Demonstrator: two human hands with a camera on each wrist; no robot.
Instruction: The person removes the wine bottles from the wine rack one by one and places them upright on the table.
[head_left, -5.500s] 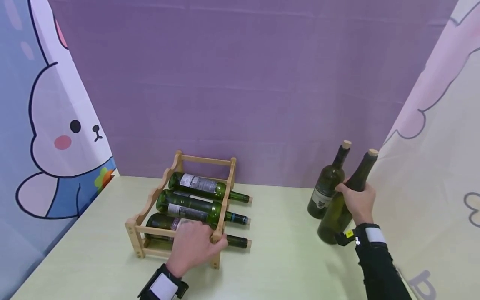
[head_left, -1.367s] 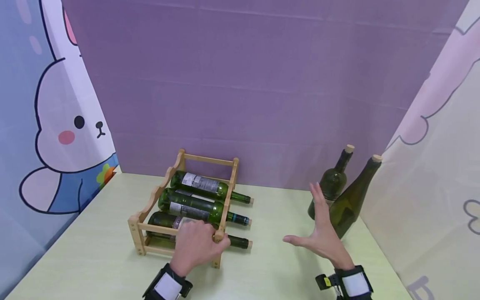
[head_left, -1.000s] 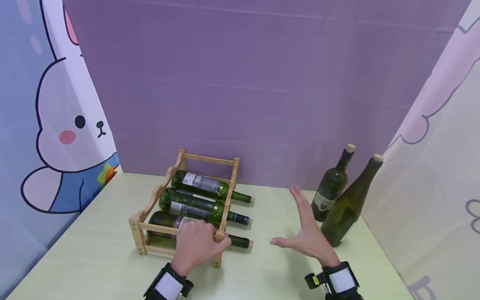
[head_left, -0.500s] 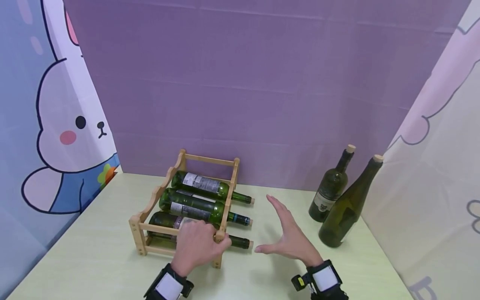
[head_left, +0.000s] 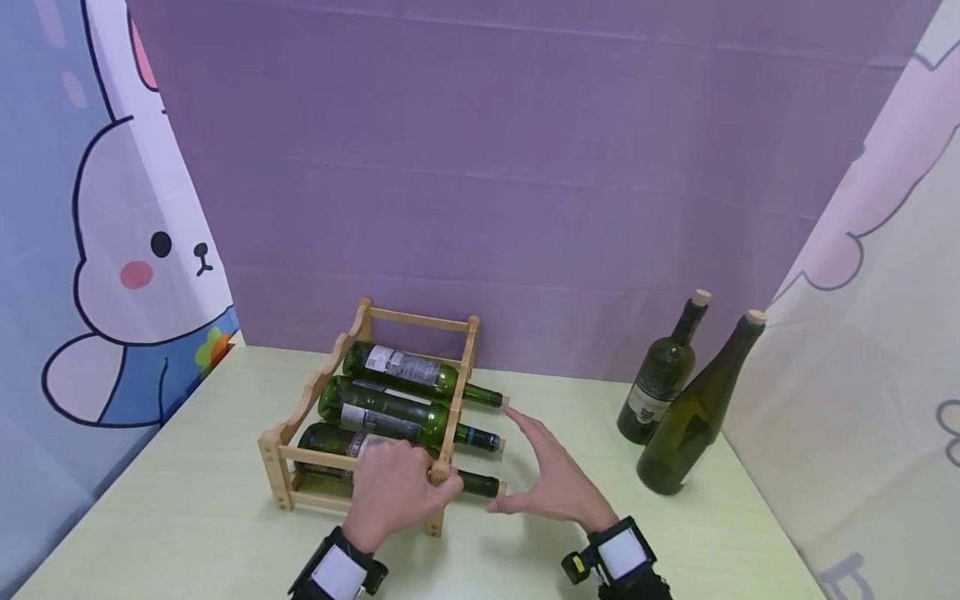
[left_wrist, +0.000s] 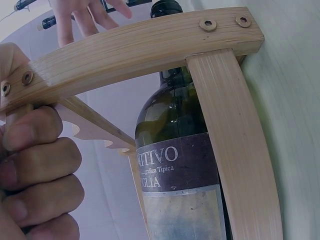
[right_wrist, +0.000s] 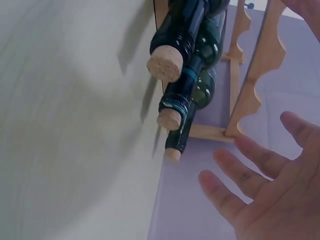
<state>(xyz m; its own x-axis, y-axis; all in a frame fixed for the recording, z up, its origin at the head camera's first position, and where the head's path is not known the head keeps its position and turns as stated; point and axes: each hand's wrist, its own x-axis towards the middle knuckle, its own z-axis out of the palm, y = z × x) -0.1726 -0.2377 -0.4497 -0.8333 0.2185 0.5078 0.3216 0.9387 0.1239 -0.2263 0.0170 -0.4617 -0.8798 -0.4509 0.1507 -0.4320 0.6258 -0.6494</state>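
My left hand grips the near end of a wooden wine rack, fingers curled round a rail in the left wrist view. Three green wine bottles lie in the rack, corked necks pointing right: a near one, a middle one and a far one. The near bottle's dark label shows behind the frame. My right hand is beside the corks, thumb and fingers spread, holding nothing. In the right wrist view its fingers extend to the right of the near cork.
Two corked bottles stand upright at the table's right: a labelled one behind, and a taller olive-green one in front. The pale table meets a purple backdrop behind and a printed cloth at right.
My right hand has let go of the taller upright bottle, spread open and travelled left to the corks. My left hand keeps its grip on the rack.
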